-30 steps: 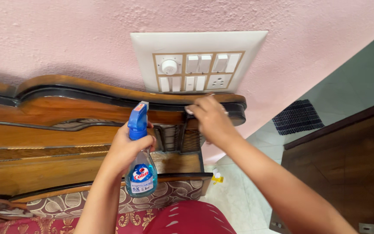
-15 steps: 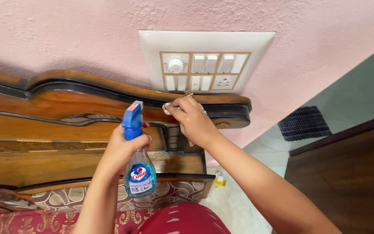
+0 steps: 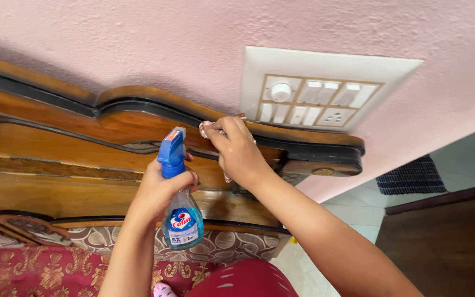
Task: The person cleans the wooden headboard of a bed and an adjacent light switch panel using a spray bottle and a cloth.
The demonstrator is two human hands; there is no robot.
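While right hand (image 3: 237,151) presses a cloth (image 3: 207,127) on headboard's top edge (image 3: 138,107), left hand (image 3: 160,190) grips spray bottle (image 3: 178,206).

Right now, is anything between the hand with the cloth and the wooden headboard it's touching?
Nothing visible. The right hand presses a small pale cloth straight onto the carved brown wooden headboard. The blue spray bottle in the left hand sits lower, off to the side.
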